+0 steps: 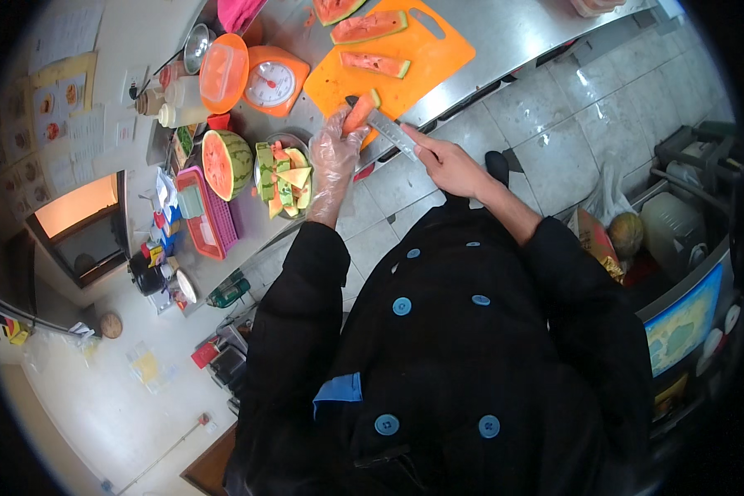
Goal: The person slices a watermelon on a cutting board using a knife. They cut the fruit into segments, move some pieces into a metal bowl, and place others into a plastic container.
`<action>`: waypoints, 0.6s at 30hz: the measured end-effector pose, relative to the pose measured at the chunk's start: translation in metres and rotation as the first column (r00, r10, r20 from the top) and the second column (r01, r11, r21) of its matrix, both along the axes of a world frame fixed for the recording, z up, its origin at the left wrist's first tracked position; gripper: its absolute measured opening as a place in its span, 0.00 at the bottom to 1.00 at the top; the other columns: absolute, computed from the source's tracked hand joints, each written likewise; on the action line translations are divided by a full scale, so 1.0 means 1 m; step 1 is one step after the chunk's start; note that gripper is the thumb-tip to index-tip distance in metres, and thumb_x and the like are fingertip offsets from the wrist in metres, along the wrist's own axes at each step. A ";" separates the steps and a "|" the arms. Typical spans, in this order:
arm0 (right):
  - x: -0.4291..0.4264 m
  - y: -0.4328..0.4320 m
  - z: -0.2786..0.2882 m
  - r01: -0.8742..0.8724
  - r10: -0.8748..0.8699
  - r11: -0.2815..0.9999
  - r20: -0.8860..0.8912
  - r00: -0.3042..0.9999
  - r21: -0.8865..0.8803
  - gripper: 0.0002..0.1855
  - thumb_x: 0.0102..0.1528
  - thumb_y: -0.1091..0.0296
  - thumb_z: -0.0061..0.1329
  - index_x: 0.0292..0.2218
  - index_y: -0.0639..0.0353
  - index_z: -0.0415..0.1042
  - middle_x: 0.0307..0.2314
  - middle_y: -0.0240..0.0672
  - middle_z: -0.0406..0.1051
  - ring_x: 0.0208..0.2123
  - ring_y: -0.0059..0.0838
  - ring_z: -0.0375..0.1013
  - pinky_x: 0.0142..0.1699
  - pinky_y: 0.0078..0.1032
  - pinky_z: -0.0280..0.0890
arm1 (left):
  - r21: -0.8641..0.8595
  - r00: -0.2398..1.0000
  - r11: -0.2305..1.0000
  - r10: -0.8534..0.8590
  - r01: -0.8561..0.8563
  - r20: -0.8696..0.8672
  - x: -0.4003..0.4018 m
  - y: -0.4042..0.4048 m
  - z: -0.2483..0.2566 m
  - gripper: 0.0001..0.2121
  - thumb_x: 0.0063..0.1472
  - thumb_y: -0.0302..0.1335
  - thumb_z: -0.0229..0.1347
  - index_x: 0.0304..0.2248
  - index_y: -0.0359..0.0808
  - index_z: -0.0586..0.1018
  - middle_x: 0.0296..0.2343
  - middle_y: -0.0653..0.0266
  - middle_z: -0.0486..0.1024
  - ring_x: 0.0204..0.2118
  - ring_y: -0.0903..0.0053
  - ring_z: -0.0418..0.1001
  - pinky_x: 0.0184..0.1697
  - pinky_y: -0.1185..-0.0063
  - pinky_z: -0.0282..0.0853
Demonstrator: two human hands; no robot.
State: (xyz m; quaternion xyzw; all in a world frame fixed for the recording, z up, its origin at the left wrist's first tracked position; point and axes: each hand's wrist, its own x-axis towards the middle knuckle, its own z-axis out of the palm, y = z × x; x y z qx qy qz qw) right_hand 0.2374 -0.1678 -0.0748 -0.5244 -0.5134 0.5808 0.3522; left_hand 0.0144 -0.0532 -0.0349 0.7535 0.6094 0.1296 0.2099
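My left hand [335, 149], in a clear plastic glove, grips a strip of watermelon [361, 113] over the near end of the orange cutting board [443, 53]. A knife [392, 131] is in my bare right hand [449, 162], its blade against or just beside the strip. Where the blade meets the fruit is partly hidden. Two more watermelon pieces with rind, a lower one [377, 64] and an upper one [369, 28], lie farther up the board. Beside my left wrist stands a bowl heaped with cut rinds [285, 180].
A cut watermelon half [226, 164] sits on the steel counter [502, 25] near an orange kitchen scale [276, 80]. Squeeze bottles [183, 102] and a pink-purple basket [208, 214] stand along the wall. Crates [676, 204] holding a jug and a melon are at my right.
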 end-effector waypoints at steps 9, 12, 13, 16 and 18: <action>0.001 0.009 0.011 -0.080 0.032 0.969 -0.202 0.979 -0.233 0.27 0.72 0.59 0.36 0.69 0.41 0.56 0.24 0.26 0.66 0.21 0.14 0.59 0.30 0.18 0.64 | -0.037 0.967 0.999 0.048 -0.040 0.249 -0.011 -0.012 0.008 0.16 0.59 0.23 0.63 0.46 0.26 0.81 0.35 0.55 0.83 0.35 0.75 0.82 0.38 0.76 0.78; -0.008 0.013 0.008 -0.042 -0.023 0.972 -0.269 0.963 -0.231 0.27 0.72 0.59 0.35 0.70 0.37 0.54 0.19 0.19 0.52 0.17 0.12 0.52 0.22 0.16 0.55 | -0.061 0.942 0.997 0.072 -0.055 0.329 -0.017 -0.010 -0.004 0.16 0.59 0.23 0.63 0.46 0.25 0.80 0.35 0.54 0.83 0.35 0.76 0.81 0.38 0.77 0.77; -0.012 0.016 0.008 -0.052 -0.022 0.968 -0.288 0.957 -0.246 0.27 0.73 0.58 0.34 0.70 0.37 0.54 0.19 0.19 0.52 0.17 0.12 0.52 0.22 0.16 0.54 | -0.061 0.942 0.997 0.072 -0.055 0.328 -0.019 -0.010 -0.008 0.16 0.59 0.23 0.63 0.46 0.25 0.80 0.35 0.54 0.83 0.35 0.76 0.81 0.38 0.77 0.77; -0.009 0.016 0.018 -0.090 -0.010 0.952 -0.323 0.946 -0.294 0.27 0.73 0.57 0.34 0.70 0.35 0.53 0.19 0.18 0.52 0.17 0.12 0.51 0.21 0.16 0.52 | -0.114 0.923 0.990 0.120 -0.084 0.365 -0.029 -0.008 -0.020 0.16 0.59 0.21 0.63 0.47 0.26 0.80 0.36 0.56 0.83 0.37 0.78 0.81 0.39 0.78 0.77; -0.005 0.015 0.020 -0.115 -0.001 0.940 -0.342 0.940 -0.321 0.27 0.73 0.56 0.33 0.70 0.34 0.53 0.19 0.18 0.52 0.17 0.11 0.50 0.20 0.16 0.51 | -0.173 0.830 0.980 0.176 -0.098 0.529 -0.036 -0.005 -0.028 0.16 0.59 0.19 0.63 0.47 0.26 0.80 0.38 0.58 0.83 0.38 0.78 0.80 0.42 0.78 0.76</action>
